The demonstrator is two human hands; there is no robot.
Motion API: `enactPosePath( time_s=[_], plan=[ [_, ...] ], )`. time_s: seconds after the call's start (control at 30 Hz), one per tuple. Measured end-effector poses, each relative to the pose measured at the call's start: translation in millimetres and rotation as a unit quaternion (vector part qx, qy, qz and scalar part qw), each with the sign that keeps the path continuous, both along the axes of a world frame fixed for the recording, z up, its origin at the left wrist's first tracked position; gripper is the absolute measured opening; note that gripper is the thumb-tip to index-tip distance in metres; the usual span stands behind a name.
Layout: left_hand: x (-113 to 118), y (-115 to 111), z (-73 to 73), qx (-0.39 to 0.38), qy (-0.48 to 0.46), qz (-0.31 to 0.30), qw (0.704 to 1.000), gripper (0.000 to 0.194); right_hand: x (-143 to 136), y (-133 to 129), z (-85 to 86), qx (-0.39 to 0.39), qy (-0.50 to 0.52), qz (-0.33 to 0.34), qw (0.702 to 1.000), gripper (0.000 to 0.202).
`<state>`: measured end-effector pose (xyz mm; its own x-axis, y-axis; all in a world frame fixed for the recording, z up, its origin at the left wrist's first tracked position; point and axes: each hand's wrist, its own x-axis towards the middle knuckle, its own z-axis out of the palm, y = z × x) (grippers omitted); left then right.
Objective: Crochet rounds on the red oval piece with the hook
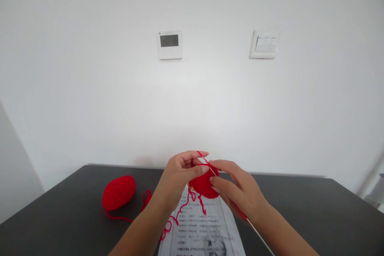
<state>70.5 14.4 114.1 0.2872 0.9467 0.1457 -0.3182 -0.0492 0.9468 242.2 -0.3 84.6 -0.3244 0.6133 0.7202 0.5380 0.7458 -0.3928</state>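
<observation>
Between my hands is a small piece of red yarn work [207, 186], rounded at its lower edge. My left hand [187, 168] pinches its upper left side with the thumb, and a strand of red yarn runs up over the raised index finger. My right hand [237, 188] grips a long thin metal needle [261, 238] whose shaft slants out below the palm toward the lower right. Its upper end crosses the top of the red piece by my left fingertips; the tip's shape is too small to tell. A small gold-coloured clip [191, 187] hangs at the piece's left edge.
A ball of red yarn [119, 193] rests on the dark table [288, 208] at the left. Loose red yarn curls [166, 230] trail near my left forearm. Printed paper [201, 228] lies beneath my hands. The white wall behind carries a thermostat panel [169, 53] and a switch [265, 44].
</observation>
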Motion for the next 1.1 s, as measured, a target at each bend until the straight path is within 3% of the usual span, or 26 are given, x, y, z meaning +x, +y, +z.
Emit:
enactPosePath(
  time_s=[0.2,0.3,0.53,0.8,0.93,1.1],
  plan=[
    [4,-3,-0.2,0.044,0.051,0.049,0.997,0.036,-4,8,-13.4,0.19,-0.03,-0.032,0.981,0.023],
    [4,-2,-2.1,0.087,0.1,0.069,0.989,0.035,-5,8,-14.1,0.219,-0.067,-0.043,0.972,0.02],
    [-3,0,-1.6,0.172,0.21,0.104,0.957,0.029,-7,0,-1.3,0.185,-0.084,-0.039,0.978,0.015],
    [-13,6,5.5,0.213,0.286,0.154,0.921,0.029,-4,-5,14.0,0.164,-0.028,0.048,0.985,0.02],
    [-18,11,5.7,0.233,0.285,0.13,0.921,0.025,0,-8,17.7,0.094,0.008,0.099,0.991,0.022],
    [-25,18,2.4,0.213,0.284,0.068,0.932,0.023,5,-13,20.9,-0.012,0.051,0.104,0.993,0.019]
  ],
)
